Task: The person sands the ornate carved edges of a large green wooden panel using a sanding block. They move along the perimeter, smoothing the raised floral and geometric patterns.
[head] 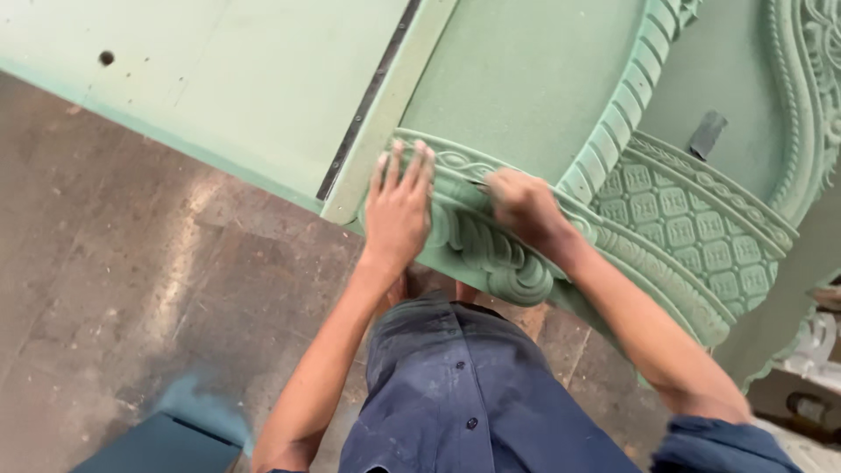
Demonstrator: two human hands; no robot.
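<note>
Head view showed, nearest the camera, the dark blue shirt (455, 394) and two bare forearms reaching out over the stained concrete floor (131, 263). Beyond these, the left hand (399, 210) lay flat with fingers spread on the scrolled edge of the green carved panel (491, 250), while the right hand (524, 203) — blurred — was closed around a thin tool (477, 184) whose tip touched the rope-pattern border just beside the left fingertips. Farther off, the panel's plain green field (526, 79) met a pale green board (263, 79) — a small dark block (706, 133) rested on the far carved section.
</note>
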